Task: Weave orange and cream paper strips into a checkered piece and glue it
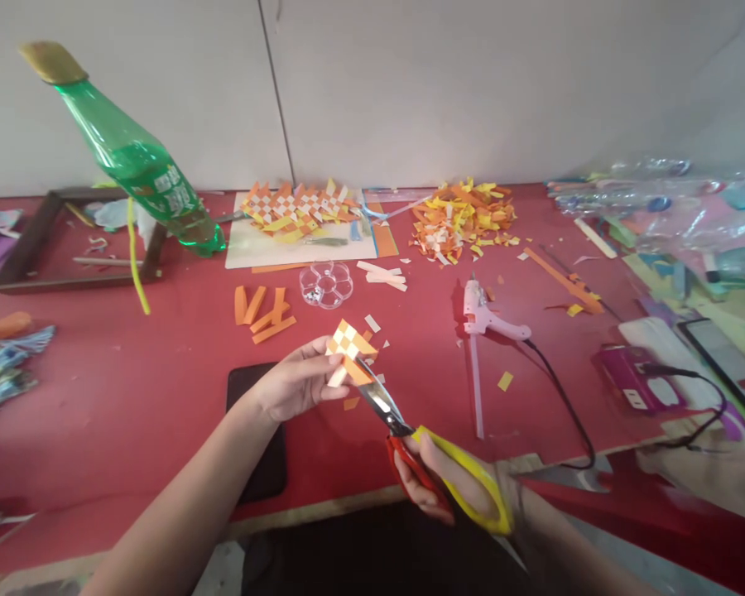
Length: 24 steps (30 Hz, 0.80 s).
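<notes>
Between the thumb and fingers of my left hand [301, 377] is a small woven paper piece [346, 341], checked in orange and cream, with loose strip ends sticking out. My right hand [434, 472] grips a pair of scissors [450, 463] with one yellow and one red handle. The blades are parted at the lower right edge of the woven piece, around an orange strip end. Small paper offcuts [372, 323] lie on the red table just beyond it. Under my left wrist rests a black phone-like slab [257, 463], partly hidden.
Orange strips [264, 313], cream strips [385, 275] and a clear flower-shaped palette [326, 285] lie ahead. Behind them are finished woven pieces [304, 207] and a scrap heap [463, 217]. A pink glue gun [487, 313] with a cord stands right; a green bottle [142, 165] leans left.
</notes>
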Tool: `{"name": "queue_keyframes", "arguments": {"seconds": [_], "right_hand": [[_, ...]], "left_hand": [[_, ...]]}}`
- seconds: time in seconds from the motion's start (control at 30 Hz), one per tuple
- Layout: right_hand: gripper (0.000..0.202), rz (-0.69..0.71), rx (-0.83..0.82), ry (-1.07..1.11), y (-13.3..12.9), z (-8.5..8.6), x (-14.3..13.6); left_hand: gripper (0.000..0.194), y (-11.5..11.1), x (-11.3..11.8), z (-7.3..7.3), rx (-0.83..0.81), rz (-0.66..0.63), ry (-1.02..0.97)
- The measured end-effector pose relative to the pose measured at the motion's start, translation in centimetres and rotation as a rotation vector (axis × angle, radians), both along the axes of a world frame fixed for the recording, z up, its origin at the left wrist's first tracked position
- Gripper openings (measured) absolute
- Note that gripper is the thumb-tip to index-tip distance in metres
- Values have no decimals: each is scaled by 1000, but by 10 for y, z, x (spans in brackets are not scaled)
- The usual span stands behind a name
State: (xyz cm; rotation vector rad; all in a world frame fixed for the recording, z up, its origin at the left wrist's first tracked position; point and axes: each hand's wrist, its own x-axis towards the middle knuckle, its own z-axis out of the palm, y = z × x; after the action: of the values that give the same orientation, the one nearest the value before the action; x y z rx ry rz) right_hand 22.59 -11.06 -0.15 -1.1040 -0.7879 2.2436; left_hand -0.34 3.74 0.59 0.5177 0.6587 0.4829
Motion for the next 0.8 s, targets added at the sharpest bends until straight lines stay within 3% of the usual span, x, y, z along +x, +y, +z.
{"name": "queue_keyframes", "arguments": {"seconds": [0.23, 0.43, 0.63, 0.8], "right_hand": [[56, 32, -10, -30, -3, -1, 4], [54, 39, -11, -100, -3, 4, 11], [59, 27, -53, -175, 5, 14, 10], [62, -20, 22, -431, 13, 23, 6]], "left_hand": [[26, -5, 9, 0, 48, -61, 39], [25, -8, 15, -4, 120, 50, 97], [28, 2, 7, -7, 95, 236, 113], [22, 4, 0, -7, 26, 98, 37]]}}
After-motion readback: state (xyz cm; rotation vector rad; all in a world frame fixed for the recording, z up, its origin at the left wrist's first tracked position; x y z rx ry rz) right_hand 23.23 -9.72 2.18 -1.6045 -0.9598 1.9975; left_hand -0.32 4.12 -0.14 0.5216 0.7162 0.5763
